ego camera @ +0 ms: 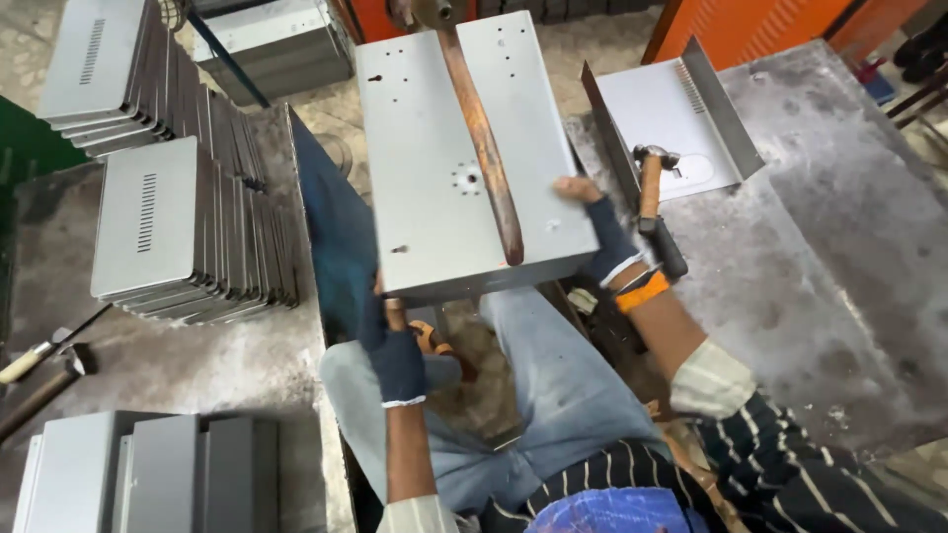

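Observation:
A grey sheet-metal panel (434, 148) with small holes lies flat in front of me, under a rusty lever bar (484, 148) that runs down its middle. My left hand (393, 350), in a dark blue glove, grips the panel's near left corner from below. My right hand (597, 232), also gloved, presses on the panel's near right edge. An orange band sits on my right wrist.
A hammer (652, 192) lies on the steel bench (820, 247) beside a bent grey panel (671, 118). Stacks of finished grey panels (158, 227) stand at the left, more at the lower left (118, 474). Two hammers (39, 370) lie at the far left.

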